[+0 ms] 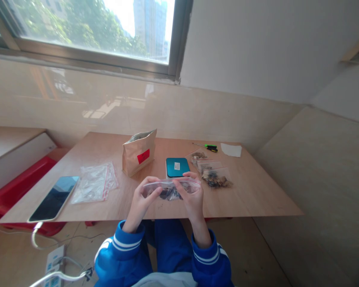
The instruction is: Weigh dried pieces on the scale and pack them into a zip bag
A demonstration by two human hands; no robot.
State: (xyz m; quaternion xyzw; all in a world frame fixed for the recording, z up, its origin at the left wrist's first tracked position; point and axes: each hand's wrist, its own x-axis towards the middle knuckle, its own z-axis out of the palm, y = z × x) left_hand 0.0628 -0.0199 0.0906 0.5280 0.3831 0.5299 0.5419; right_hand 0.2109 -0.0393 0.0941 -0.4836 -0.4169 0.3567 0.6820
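Between my two hands is a clear zip-lock bag with dark pieces inside, held near the table's front edge. My left hand pinches its left end, thumb against the top strip. At the other end, my right hand grips the bag with the thumb pressed along the strip. Just behind the bag sits a small scale with a blue-green top and a white label. A brown paper pouch with a red label stands upright, its top open, to the left of the scale. Filled zip-lock bags lie to the right.
Flat clear bags and a phone with a white cable lie on the table's left. Screwdrivers and a white paper piece are at the back right. A power strip and a red stool are below, left.
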